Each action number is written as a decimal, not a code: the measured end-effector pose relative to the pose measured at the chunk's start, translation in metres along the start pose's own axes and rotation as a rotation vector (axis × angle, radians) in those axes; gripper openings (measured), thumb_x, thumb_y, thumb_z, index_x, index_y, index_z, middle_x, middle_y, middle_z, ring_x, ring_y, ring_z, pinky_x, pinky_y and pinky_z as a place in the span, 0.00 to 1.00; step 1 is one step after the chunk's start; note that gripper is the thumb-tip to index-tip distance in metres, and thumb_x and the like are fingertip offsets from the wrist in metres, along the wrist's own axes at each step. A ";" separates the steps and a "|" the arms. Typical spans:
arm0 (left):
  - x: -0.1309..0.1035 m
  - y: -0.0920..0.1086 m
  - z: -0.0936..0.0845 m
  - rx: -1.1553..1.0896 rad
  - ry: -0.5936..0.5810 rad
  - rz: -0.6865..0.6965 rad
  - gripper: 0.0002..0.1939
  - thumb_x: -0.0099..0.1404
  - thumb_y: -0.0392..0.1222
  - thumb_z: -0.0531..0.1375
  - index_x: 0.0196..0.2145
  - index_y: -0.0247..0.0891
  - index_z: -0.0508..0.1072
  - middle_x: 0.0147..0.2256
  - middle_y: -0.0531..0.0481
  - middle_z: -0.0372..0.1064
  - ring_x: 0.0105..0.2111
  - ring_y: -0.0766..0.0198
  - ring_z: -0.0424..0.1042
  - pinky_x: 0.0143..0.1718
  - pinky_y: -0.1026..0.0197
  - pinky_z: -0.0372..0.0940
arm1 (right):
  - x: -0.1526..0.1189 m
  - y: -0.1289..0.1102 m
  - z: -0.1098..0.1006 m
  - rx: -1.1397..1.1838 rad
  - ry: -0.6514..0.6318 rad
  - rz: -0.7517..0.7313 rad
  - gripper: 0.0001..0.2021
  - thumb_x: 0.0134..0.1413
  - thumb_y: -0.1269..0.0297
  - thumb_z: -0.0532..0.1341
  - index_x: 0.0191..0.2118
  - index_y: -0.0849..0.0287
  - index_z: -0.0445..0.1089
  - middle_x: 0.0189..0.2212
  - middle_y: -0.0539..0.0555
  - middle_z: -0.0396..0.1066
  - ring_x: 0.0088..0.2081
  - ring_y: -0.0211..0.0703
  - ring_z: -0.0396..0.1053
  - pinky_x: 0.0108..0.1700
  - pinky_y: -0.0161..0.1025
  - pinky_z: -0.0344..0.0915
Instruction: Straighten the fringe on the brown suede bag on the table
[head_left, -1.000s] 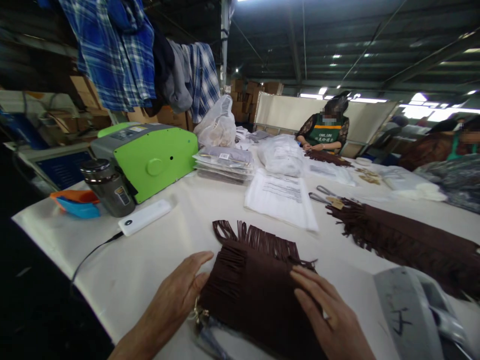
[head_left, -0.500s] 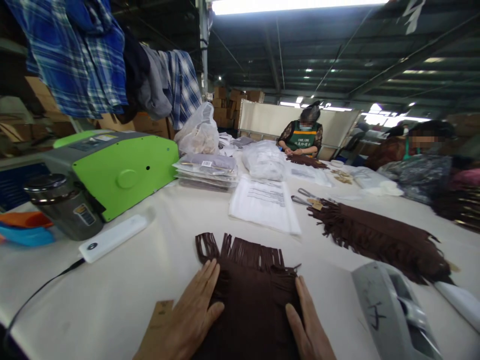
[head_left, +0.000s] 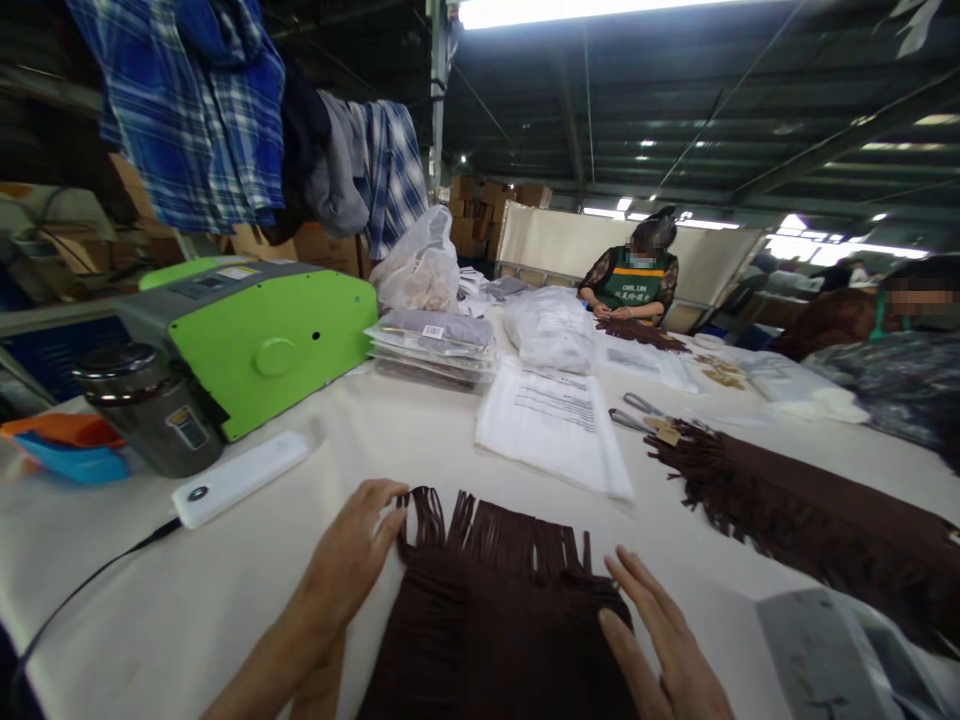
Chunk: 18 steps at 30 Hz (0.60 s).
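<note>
A dark brown fringed cloth (head_left: 517, 630) lies flat at the bottom centre, its fringe pointing away from me. At the fringe's left corner, my left hand (head_left: 356, 555) has its thumb and forefinger closed on the outer strands. My right hand (head_left: 664, 640) rests along the cloth's right edge, fingers stretched out and apart. Part of a brown card tag shows beneath my left forearm. Farther right lies another brown fringed piece (head_left: 817, 500), with a tan tag (head_left: 665, 431) and scissors handles (head_left: 634, 412) at its near-left end.
A green machine (head_left: 277, 340), dark flask (head_left: 150, 410) and white power bank (head_left: 240, 480) stand left. Bagged goods (head_left: 431, 345) and a printed white bag (head_left: 555, 425) lie ahead. A grey device (head_left: 817, 650) sits right. A person in a green apron (head_left: 636, 285) works across the table.
My left hand has moved from lying flat on the cloth to its upper-left corner, fingers now closed on fringe. My right hand stays at the right edge. The view has shifted left.
</note>
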<state>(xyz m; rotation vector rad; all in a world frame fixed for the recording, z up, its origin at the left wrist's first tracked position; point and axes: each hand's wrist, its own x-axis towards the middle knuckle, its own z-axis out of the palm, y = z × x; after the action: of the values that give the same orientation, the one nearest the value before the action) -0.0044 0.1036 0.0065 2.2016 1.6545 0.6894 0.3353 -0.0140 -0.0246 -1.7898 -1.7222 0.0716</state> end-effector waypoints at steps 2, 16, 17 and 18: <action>0.025 -0.018 -0.003 0.030 -0.019 -0.082 0.16 0.68 0.44 0.48 0.47 0.35 0.69 0.46 0.41 0.70 0.44 0.55 0.72 0.49 0.53 0.66 | 0.037 -0.036 -0.008 0.094 -0.154 -0.043 0.17 0.64 0.52 0.54 0.53 0.50 0.69 0.57 0.55 0.67 0.59 0.52 0.64 0.59 0.51 0.63; 0.050 -0.021 0.017 -0.093 -0.125 -0.107 0.03 0.59 0.35 0.55 0.30 0.42 0.62 0.32 0.52 0.65 0.36 0.59 0.66 0.40 0.58 0.59 | 0.178 -0.147 0.138 0.126 -0.647 -0.249 0.04 0.51 0.70 0.64 0.34 0.58 0.75 0.35 0.54 0.73 0.38 0.42 0.70 0.40 0.36 0.62; 0.051 -0.022 0.016 -0.136 -0.127 -0.123 0.03 0.59 0.36 0.54 0.30 0.42 0.62 0.31 0.53 0.65 0.34 0.59 0.66 0.39 0.58 0.59 | 0.179 -0.144 0.139 0.140 -0.658 -0.244 0.03 0.51 0.69 0.65 0.33 0.58 0.75 0.34 0.52 0.73 0.37 0.41 0.69 0.39 0.35 0.61; 0.051 -0.023 0.015 -0.185 -0.131 -0.139 0.03 0.59 0.36 0.54 0.29 0.42 0.61 0.29 0.53 0.65 0.33 0.60 0.66 0.37 0.59 0.59 | 0.180 -0.141 0.139 0.156 -0.670 -0.239 0.03 0.50 0.69 0.65 0.33 0.58 0.75 0.34 0.51 0.73 0.36 0.40 0.69 0.38 0.34 0.61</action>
<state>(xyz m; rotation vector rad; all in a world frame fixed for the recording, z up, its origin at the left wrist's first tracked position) -0.0034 0.1600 -0.0077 1.9408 1.5919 0.6197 0.1722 0.1960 0.0024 -1.5206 -2.2992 0.7541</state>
